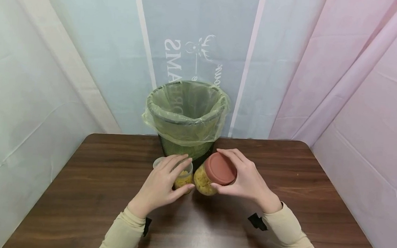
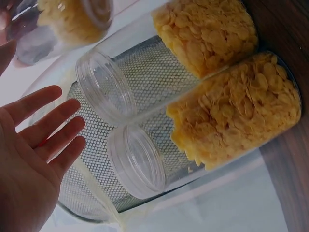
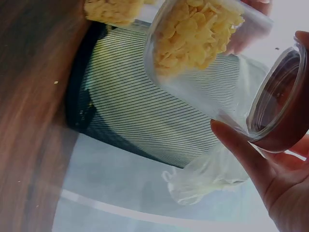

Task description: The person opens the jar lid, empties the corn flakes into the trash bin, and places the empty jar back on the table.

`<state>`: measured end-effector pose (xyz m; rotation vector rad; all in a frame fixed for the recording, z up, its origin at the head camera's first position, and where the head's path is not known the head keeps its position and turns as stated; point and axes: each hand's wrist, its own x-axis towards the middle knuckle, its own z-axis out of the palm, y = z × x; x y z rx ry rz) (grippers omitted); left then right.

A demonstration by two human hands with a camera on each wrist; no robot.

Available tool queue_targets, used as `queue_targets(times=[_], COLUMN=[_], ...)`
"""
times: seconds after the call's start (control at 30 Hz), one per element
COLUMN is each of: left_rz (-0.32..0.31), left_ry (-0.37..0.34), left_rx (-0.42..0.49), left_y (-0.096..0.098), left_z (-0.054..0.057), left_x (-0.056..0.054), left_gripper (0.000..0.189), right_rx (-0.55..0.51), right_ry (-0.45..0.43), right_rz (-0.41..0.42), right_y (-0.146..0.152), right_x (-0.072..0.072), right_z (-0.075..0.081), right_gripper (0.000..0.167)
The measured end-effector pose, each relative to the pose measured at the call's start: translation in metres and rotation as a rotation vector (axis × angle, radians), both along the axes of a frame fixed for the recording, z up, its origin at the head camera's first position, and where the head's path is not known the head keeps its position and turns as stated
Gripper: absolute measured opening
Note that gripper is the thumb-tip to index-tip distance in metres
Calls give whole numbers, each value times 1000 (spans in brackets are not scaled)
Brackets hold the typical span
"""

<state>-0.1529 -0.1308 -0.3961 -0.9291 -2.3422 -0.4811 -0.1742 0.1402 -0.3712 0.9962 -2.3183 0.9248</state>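
Observation:
My right hand [image 1: 246, 180] grips a clear jar of yellow flakes [image 1: 203, 181] at its reddish-brown lid [image 1: 221, 168]. That jar is tilted and lifted off the table, as the right wrist view shows, with its flakes [image 3: 193, 38] gathered toward the bottom. Two lidless clear jars, part filled with flakes, stand side by side by the bin; the nearer-right one [image 1: 183, 180] is partly covered by my left hand [image 1: 162, 180]. In the left wrist view the fingers of that hand are spread near the open rims [image 2: 137, 162] and hold nothing.
A dark mesh bin [image 1: 183, 147] with a translucent yellowish liner [image 1: 187, 133] stands at the table's back edge, right behind the jars. Small crumbs [image 3: 56, 82] lie on the brown wooden table [image 1: 95, 193]. Fabric curtains [image 1: 103, 57] hang around the back and sides.

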Motion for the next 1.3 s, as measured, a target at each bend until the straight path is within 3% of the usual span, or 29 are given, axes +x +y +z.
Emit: queue_targets(times=[0.3, 0.53, 0.97, 1.1, 1.3], left_rz=[-63, -71, -90, -107, -141], left_ry=[-18, -49, -157, -174, -199], left_rx=[50, 70, 144, 167, 216], left_y=[6, 10, 19, 21, 24], left_z=[1, 4, 9, 10, 11], left_x=[0, 3, 8, 10, 11], left_gripper=[72, 79, 93, 99, 104], right_rx=[-115, -205, -311, -342, -364], right_ry=[-27, -52, -210, -283, -342], right_rz=[68, 121, 197, 214, 232], right_y=[-1, -6, -1, -5, -11], right_x=[5, 17, 6, 11, 24], right_z=[16, 36, 15, 20, 38], right_gripper=[84, 80, 80, 80, 75])
